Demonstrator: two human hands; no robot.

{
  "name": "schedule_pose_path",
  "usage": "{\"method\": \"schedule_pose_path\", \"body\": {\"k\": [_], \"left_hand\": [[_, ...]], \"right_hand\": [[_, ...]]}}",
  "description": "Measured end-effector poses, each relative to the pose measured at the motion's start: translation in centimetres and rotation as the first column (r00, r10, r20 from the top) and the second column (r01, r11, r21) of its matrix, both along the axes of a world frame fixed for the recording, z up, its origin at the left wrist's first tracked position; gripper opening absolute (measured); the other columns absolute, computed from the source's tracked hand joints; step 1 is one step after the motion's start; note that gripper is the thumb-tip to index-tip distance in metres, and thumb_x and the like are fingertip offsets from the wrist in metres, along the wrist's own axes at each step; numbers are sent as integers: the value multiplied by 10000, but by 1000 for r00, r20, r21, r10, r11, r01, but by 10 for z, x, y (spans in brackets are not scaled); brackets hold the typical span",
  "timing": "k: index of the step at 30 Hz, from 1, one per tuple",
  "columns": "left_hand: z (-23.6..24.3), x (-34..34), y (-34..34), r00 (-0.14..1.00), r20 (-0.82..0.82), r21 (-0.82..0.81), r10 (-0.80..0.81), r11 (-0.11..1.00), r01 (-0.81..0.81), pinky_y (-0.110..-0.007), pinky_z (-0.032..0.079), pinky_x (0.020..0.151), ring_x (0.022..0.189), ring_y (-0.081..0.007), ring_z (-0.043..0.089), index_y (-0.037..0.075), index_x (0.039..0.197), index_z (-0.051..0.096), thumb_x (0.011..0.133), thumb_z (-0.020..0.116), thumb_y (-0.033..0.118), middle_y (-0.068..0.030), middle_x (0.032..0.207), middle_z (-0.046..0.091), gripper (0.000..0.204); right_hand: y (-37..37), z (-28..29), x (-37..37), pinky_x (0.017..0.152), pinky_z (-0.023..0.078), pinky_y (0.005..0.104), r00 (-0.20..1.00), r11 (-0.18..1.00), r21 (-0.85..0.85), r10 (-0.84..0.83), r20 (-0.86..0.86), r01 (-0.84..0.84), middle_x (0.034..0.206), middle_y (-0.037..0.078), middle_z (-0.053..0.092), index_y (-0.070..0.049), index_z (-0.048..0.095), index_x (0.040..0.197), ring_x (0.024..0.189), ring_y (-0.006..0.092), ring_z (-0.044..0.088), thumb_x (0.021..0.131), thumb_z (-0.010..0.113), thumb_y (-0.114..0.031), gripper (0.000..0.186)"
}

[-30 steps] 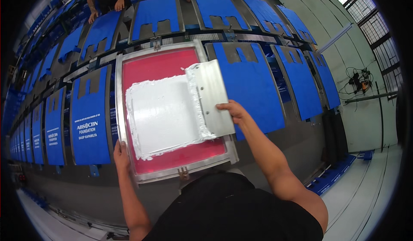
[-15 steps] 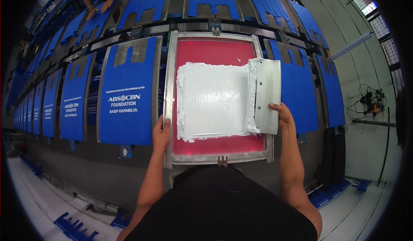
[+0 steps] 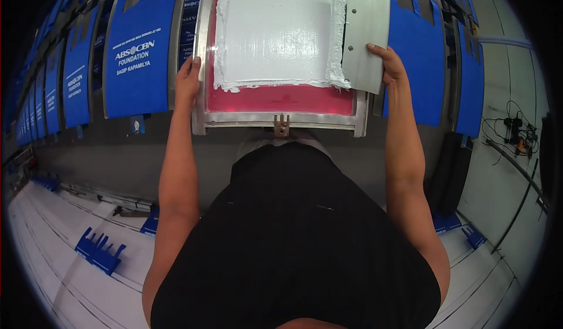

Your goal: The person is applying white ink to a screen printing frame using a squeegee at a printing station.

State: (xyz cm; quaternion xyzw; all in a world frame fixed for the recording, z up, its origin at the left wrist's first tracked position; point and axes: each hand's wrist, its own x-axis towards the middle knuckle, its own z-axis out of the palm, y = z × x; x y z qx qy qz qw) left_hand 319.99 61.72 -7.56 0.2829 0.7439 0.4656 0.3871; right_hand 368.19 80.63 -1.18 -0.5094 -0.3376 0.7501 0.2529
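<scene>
A screen-printing frame [image 3: 252,118] with a silver metal border and red mesh lies in front of my body. White ink [image 3: 272,35] covers a large square of the mesh, with thick ridges along its edges. At the right side of the ink rests a wide metal squeegee [image 3: 367,35], its inner edge caked with ink. My left hand [image 3: 188,81] grips the frame's left rail, thumb on the near side. My right hand [image 3: 390,65] holds the squeegee's right edge, thumb on top; its other fingers are partly hidden below.
Blue bag-shaped fabric pieces, one with white print [image 3: 139,53], lie on boards to the left. A plain blue piece [image 3: 415,65] lies to the right. A metal hinge clip [image 3: 282,125] sits at the frame's near edge. Cables [image 3: 516,130] lie on the floor at right.
The view has tilted downward, so the frame and boards sit higher in the picture. Both hands keep their holds, and the squeegee stays at the right of the ink.
</scene>
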Motion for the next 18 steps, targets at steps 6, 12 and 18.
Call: {"method": "schedule_pose_path", "body": {"k": [6, 12, 18], "left_hand": [[-3, 4, -9, 1000, 0, 8, 7, 1000, -7, -287, 443, 912, 1052, -179, 577, -12, 1350, 484, 935, 599, 410, -153, 1188, 623, 603], [-7, 6, -17, 1000, 3, 26, 20, 999, -20, -289, 449, 904, 1036, -184, 583, -13, 1336, 498, 939, 594, 405, -157, 1185, 624, 585], [-5, 7, -13, 1000, -7, 24, 18, 1000, -18, -289, 450, 900, 1033, -192, 585, -7, 1332, 505, 943, 583, 405, -167, 1181, 624, 572]], "right_hand": [[-21, -13, -7, 809, 564, 413, 995, 991, 91, -100, 24, 97, 1046, 188, 649, 80, 533, 1176, 918, 275, 673, 785, 736, -160, 501], [-29, -5, -10, 817, 559, 417, 995, 993, 74, -92, 28, 90, 1055, 185, 651, 78, 532, 1193, 923, 277, 672, 784, 737, -164, 518], [-27, -7, -11, 819, 558, 425, 993, 989, 104, -106, 44, 101, 1061, 190, 650, 77, 534, 1200, 922, 284, 672, 786, 733, -170, 522]]}}
